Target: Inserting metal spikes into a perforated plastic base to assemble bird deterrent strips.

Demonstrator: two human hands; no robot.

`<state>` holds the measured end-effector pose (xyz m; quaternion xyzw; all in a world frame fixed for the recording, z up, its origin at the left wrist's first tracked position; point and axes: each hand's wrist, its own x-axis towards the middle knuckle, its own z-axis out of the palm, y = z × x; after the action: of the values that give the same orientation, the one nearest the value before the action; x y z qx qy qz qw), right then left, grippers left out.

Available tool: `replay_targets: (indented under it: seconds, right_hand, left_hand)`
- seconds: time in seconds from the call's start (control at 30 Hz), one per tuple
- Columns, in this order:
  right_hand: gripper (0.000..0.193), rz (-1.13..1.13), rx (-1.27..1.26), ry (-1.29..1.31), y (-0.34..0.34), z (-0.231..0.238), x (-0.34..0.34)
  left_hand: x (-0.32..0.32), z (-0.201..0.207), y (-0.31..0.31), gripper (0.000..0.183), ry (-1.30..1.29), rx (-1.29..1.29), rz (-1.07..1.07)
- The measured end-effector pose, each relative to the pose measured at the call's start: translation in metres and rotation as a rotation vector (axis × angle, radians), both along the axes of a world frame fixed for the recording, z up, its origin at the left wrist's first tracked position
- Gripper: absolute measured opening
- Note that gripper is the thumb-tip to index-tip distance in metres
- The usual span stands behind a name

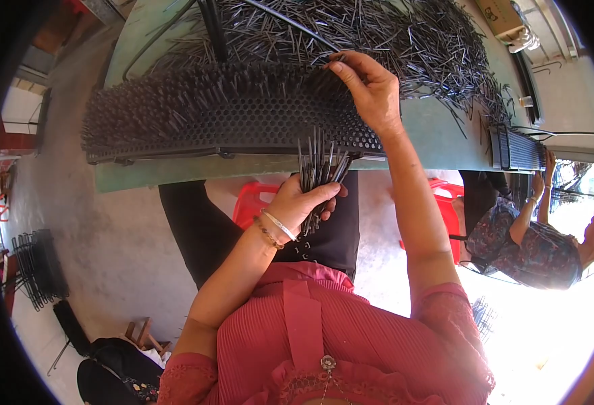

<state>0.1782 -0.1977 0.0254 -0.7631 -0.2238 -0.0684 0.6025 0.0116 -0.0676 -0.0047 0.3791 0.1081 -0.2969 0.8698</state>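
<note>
My left hand [302,201] is closed around a bundle of thin dark sticks [318,162], held upright in front of the table edge. Beyond it lies a long black rack [243,125] with a plate full of round holes. Dark sticks stand packed in the holes along its left part and back, while the front middle holes show bare. My right hand [371,84] is over the rack's right end, thumb and forefinger pinched together. What they pinch is too dark to make out against the sticks behind.
A large heap of loose dark sticks [405,40] covers the far part of the green table [432,138]. Dark metal bars [212,30] rise behind the rack. At right, another person [533,236] has hands at a similar rack [521,150]. Red chairs [246,202] stand below the table.
</note>
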Motion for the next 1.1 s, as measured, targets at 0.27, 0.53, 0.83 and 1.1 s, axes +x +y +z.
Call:
replay_targets:
  seconds: [0.27, 0.53, 0.83, 1.1]
  right_hand:
    - [0.022, -0.094, -0.306, -0.336, 0.014, 0.004, -0.020]
    - [0.019, -0.082, -0.339, -0.489, 0.012, -0.004, -0.015]
    - [0.019, -0.203, -0.361, -0.606, 0.007, 0.001, -0.022]
    - [0.027, 0.171, -0.227, 0.448, -0.018, 0.029, -0.079]
  left_hand:
    - [-0.001, -0.003, 0.000, 0.018, 0.013, 0.000, 0.008]
    - [0.000, 0.000, 0.000, 0.019, -0.011, -0.009, -0.009]
    - [-0.001, 0.006, 0.002, 0.019, -0.036, 0.021, 0.054]
    - [0.002, 0.008, 0.006, 0.025, -0.118, 0.003, 0.181]
